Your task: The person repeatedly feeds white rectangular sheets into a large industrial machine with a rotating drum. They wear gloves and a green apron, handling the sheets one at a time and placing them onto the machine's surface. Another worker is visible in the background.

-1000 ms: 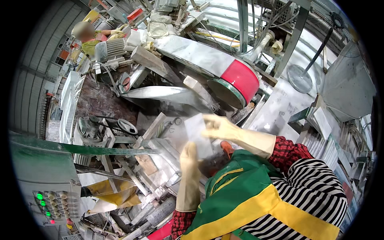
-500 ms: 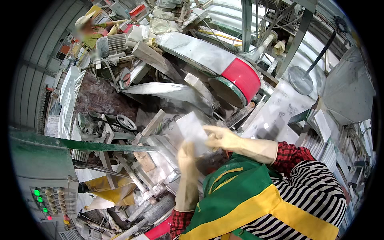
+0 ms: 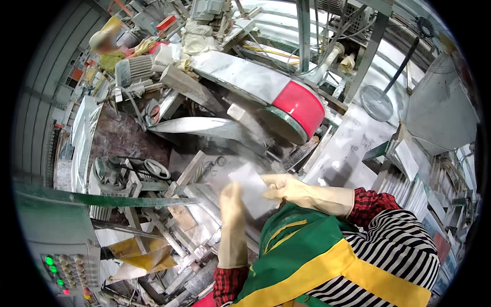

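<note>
A pale, flat rectangular tile (image 3: 252, 190), slightly smeared by motion, is held tilted in front of my body. My right hand (image 3: 281, 188), in a cream rubber glove, pinches its right edge with curled fingers. At the opposite edge, my gloved left hand (image 3: 231, 202) is closed with its fingertips against the tile; blur hides the exact grip. Just beyond the tile runs a belt machine with a whitish belt, a red curved end guard (image 3: 305, 110) and a green rim.
A control box (image 3: 71, 266) with lit green and red lamps stands at lower left, below a green bar (image 3: 102, 199). Stacked tiles (image 3: 404, 192) lean at right. A round-based metal stand (image 3: 377, 102) is behind them. Another person (image 3: 110, 51) works at far upper left.
The tile has shifted slightly downward and turned a little between my hands. My left hand has moved a bit left. The whole view has shifted slightly.
</note>
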`<state>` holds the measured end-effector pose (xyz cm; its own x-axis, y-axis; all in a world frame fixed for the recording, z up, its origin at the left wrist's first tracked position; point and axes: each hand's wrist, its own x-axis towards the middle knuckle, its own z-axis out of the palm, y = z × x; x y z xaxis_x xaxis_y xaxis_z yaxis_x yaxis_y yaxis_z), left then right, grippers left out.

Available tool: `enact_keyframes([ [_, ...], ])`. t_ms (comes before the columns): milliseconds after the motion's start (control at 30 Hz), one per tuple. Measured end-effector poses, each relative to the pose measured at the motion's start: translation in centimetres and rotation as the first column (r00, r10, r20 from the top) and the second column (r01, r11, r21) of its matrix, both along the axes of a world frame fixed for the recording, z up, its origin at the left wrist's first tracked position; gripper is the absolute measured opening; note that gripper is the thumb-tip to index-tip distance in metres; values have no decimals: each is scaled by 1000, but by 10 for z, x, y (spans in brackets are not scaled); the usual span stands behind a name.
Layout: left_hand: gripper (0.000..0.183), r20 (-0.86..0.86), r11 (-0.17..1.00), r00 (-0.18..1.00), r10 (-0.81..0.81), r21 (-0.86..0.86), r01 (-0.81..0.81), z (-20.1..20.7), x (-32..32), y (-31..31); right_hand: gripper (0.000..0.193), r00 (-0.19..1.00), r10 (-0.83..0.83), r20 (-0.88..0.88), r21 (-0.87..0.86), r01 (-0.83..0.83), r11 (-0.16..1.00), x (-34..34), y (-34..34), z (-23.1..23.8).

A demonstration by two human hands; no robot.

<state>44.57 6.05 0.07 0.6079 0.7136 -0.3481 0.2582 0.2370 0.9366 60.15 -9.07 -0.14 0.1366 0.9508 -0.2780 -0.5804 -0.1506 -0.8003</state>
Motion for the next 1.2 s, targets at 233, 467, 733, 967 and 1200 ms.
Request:
enact_keyframes([
  [233,55,-190,932,919,-346,45,361,-2,-39,-15,56,754,-634,174,28,640,768,81,41,-40],
  [467,45,-320,889,849,420,-42,-456,-29,-179,7,53,388,-691,609,-18,879,477,189,82,-92],
  [733,29,-204,688,700,684,-137,-712,-50,-281,-1,54,350,-574,741,-30,871,491,236,100,-133],
  [967,19,-145,666,684,715,-157,-729,-66,-290,-5,51,576,52,816,-446,568,692,243,91,-93],
  [1200,14,-92,654,651,754,16,-756,-64,-315,5,44,710,-582,397,-200,685,700,219,83,-83],
])
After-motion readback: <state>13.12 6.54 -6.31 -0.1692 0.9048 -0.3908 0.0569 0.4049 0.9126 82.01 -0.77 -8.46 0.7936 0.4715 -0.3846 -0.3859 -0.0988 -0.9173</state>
